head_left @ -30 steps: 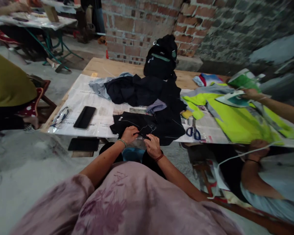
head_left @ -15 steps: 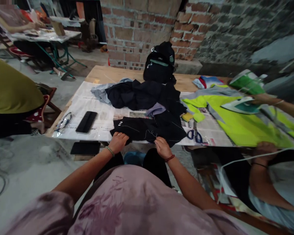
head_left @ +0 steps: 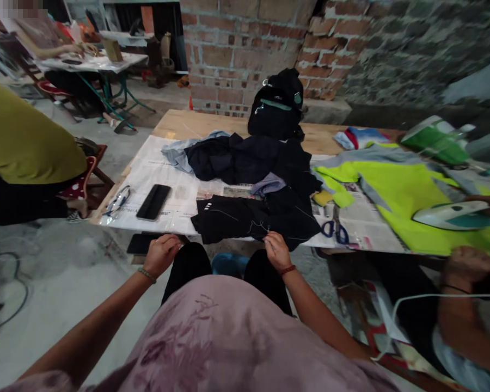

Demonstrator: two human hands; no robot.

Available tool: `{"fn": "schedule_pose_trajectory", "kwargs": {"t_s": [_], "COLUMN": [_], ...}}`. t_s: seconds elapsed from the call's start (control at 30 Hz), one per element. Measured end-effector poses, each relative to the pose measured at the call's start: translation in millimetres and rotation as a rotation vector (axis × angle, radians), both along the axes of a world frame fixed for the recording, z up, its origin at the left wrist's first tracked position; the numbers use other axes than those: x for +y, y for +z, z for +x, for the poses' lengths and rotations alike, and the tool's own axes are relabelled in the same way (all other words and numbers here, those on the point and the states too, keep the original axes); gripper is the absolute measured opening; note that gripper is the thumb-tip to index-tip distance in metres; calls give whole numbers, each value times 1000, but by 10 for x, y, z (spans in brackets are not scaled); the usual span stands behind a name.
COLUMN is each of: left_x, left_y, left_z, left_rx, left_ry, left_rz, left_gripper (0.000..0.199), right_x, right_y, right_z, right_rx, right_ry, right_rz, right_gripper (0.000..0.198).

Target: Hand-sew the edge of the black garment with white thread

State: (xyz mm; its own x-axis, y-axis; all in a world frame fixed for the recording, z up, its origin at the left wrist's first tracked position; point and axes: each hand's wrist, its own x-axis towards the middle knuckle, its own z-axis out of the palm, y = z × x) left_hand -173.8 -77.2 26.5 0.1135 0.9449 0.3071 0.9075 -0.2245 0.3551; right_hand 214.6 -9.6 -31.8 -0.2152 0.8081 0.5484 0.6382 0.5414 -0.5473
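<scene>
A black garment (head_left: 245, 218) with small white bars and a loose pale thread (head_left: 260, 226) lies at the front edge of the table. My right hand (head_left: 276, 252), wearing a red-brown bracelet, pinches its near edge close to the thread. Off the garment, to its left and in front of the table edge, is my left hand (head_left: 162, 256). Its fingers are pressed together; anything between them is too small to make out. Dark blue scissors (head_left: 335, 231) lie just right of the garment. Behind it are heaped dark clothes (head_left: 232, 155) with a grey-purple piece (head_left: 268, 184).
A phone (head_left: 154, 202) and glasses (head_left: 117, 201) lie on the table's left. A black backpack (head_left: 276, 109) stands at the back. At right, a co-worker's hand holds an iron (head_left: 451, 215) on a yellow-green garment (head_left: 392, 190). Another phone (head_left: 144, 243) sits below the table edge.
My left hand has let go of the black garment and moved left and down, away from it. My right hand stays at the edge. The co-worker's iron has come nearer the table's front.
</scene>
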Motion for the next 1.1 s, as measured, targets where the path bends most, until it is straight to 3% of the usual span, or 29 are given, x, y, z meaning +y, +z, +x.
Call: {"fn": "schedule_pose_trajectory", "kwargs": {"t_s": [0.1,0.2,0.37,0.5,0.6,0.8,1.1], "left_x": [98,266,512,627,700,758,654], "left_y": [26,49,125,136,101,64,-32], "left_z": [142,357,782,1137,1330,1433,1388], "left_rx": [-206,-290,-27,123,149,128,125], "left_ry": [39,61,-100,-265,-313,-285,-403], "left_rz": [-10,37,157,128,90,136,95], "left_gripper": [23,22,16,20,21,18,19], "right_x": [-2,1,11,18,26,38,43], "right_y": [16,29,32,27,28,49,46], "right_z": [-19,-28,-30,-30,-22,-10,-19], "right_rx": [31,38,28,42,57,80,99], "right_ry": [-12,-12,-14,-29,-36,-44,-52], "right_rz": [-4,1,-2,-13,-40,-57,-61], "right_gripper": [19,19,19,19,20,21,21]}}
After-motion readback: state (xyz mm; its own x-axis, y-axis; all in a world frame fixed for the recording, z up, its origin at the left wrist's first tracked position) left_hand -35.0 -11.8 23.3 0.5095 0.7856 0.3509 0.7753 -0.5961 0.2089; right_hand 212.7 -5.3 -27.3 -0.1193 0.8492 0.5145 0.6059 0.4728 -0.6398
